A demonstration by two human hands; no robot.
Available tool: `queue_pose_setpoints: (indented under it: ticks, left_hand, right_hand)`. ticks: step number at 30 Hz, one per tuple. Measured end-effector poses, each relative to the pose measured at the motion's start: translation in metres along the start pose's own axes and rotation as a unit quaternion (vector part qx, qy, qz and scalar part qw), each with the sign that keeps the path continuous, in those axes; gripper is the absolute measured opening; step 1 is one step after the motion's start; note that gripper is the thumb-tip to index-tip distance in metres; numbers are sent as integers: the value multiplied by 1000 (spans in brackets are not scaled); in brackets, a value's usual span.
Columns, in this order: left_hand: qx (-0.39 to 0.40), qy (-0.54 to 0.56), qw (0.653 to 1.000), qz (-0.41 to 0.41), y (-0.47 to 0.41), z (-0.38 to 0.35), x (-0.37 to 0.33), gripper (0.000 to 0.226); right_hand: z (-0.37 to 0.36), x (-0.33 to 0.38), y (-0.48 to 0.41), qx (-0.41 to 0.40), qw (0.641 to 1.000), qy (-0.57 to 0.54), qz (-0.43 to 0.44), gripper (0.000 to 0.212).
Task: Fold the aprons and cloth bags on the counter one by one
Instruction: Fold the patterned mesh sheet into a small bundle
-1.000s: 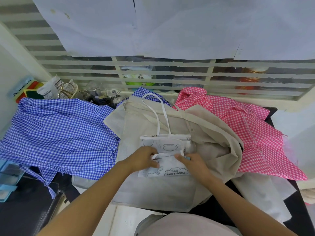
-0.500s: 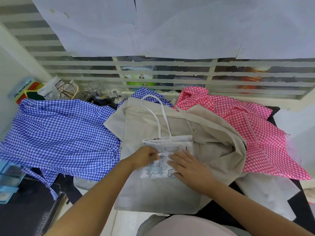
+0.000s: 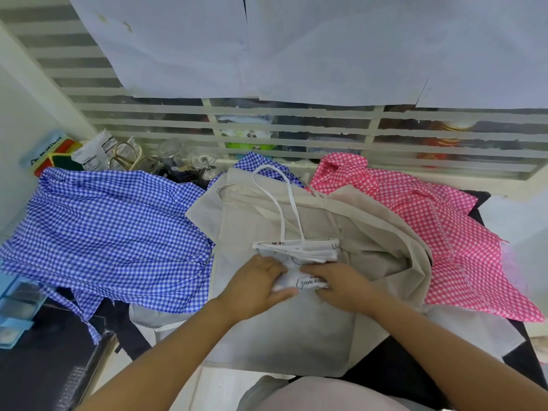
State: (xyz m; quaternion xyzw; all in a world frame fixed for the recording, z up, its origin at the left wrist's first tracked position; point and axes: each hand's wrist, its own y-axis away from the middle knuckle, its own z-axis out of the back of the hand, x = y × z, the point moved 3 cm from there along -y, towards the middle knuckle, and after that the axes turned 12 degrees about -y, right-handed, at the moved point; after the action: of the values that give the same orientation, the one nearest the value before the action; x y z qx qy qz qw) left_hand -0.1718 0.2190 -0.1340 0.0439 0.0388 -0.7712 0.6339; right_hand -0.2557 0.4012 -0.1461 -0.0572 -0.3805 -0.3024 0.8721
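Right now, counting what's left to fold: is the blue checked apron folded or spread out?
Spread out: the blue checked apron lies rumpled on the left, while left hand and right hand grip the small white bag.

Left side: blocked by the rumpled blue-and-white checked apron (image 3: 112, 238). Right side: blocked by the heaped pink-and-white checked apron (image 3: 444, 232). Rear left: glass jars (image 3: 175, 152) crowd the white slatted grille (image 3: 296, 129). Centre: small white printed cloth bag (image 3: 296, 250), loop handles trailing rearward. Open passage: low over the flat beige cloth bag (image 3: 281, 330) toward the near edge of the black table (image 3: 385, 369).
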Motion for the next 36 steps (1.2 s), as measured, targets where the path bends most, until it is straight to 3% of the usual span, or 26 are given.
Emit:
queue_pose_setpoints:
  ticks: [2, 3, 6, 8, 11, 13, 15, 18, 20, 23, 27, 32, 36]
  left_hand:
    - [37, -45, 998, -17, 6, 2, 2, 75]
    - [42, -43, 998, -18, 6, 2, 5, 69]
    - [49, 113, 991, 53, -1, 11, 15, 37]
    - [78, 162, 980, 84, -13, 15, 19, 31]
    - [120, 191, 967, 119, -30, 17, 26, 39]
    - [150, 204, 957, 145, -40, 14, 31, 51]
    - [179, 198, 948, 174, -46, 11, 34, 45]
    - [212, 95, 947, 220, -51, 6, 37, 43]
    - [187, 60, 942, 274, -48, 0, 40, 52]
    - [112, 139, 904, 388, -36, -9, 42, 74]
    - [174, 302, 834, 427, -31, -10, 42, 41]
    - [241, 397, 764, 448, -25, -4, 36, 43]
    - [226, 376, 789, 430, -23, -2, 28, 42]
  right_hand:
    - [15, 3, -6, 32, 998, -51, -21, 36]
    - [21, 3, -10, 42, 997, -61, -30, 31]
    - [34, 0, -20, 61, 991, -100, -70, 20]
    - [41, -7, -27, 54, 984, -132, -102, 22]
    - [45, -14, -29, 33, 970, -169, -169, 42]
    - [44, -14, -31, 6, 970, -162, -182, 38]
    - [42, -11, -35, -23, 968, -166, -186, 33]
    - [39, -11, -42, -48, 968, -148, -194, 35]
    - [34, -14, -46, -78, 967, -136, -202, 42]
    - [32, -15, -48, -115, 969, -74, -207, 38]
    - [31, -14, -51, -80, 975, 36, -206, 49]
    - [34, -13, -50, -52, 975, 43, -210, 50]
    - [35, -13, -46, -49, 977, 35, -202, 47]
